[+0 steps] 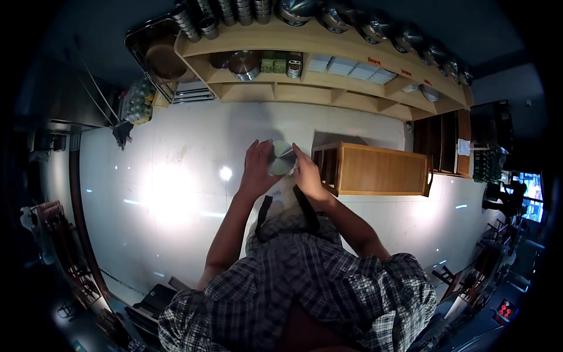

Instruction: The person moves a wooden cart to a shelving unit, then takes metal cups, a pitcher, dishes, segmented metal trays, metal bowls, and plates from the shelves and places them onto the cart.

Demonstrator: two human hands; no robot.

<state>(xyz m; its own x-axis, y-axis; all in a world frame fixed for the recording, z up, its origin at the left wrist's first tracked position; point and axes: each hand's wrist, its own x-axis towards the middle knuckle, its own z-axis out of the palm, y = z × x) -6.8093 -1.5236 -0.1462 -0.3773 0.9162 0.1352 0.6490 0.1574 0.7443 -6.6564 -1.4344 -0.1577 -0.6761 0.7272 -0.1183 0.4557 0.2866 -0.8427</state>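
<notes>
Between my two hands is a round, shiny metal piece (282, 158) with a greenish sheen, its flat circular face turned up to the camera. Whether it is a lid, a bowl or a cup I cannot tell. My left hand (257, 171) is curved round its left side. On the right side my right hand (308, 177) grips it, with the thumb and fingers along the edge. Both hands are raised in front of my body, over the pale floor (193, 135). The underside of the metal piece is hidden.
Ahead stands a long wooden shelf unit (328, 50) with stacked metal cups (243, 10), shiny domed vessels (296, 10), a steel pot (243, 63) and white packs (352, 67). A wooden cabinet (384, 170) is at my right. Wrapped bottles (139, 101) stand far left.
</notes>
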